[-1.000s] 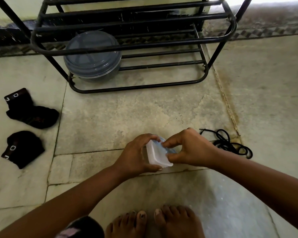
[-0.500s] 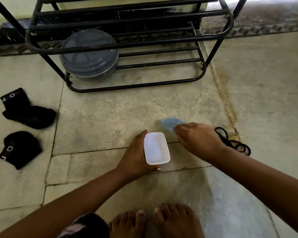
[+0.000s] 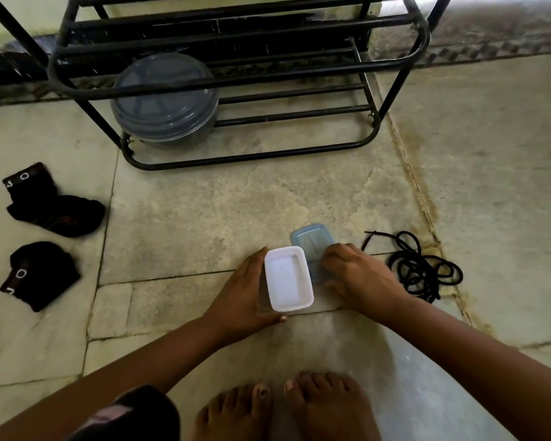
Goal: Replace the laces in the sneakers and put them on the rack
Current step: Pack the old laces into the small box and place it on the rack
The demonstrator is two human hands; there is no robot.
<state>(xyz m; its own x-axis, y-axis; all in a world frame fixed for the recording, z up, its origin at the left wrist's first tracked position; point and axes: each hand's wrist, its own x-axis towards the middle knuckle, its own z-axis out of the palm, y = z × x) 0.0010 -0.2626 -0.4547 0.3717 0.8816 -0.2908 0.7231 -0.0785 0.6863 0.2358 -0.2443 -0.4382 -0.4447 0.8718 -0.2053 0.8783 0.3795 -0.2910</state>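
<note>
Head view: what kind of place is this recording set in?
Probably a home entryway or hallway: a black metal shoe rack against the wall, worn stone floor slabs, and the person's bare feet.

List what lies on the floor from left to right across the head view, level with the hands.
lower black sock → left hand → white container → right hand → black laces

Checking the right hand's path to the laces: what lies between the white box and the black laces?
In the head view, the blue lid and the right hand resting on it lie between the white box and the black laces.
</note>
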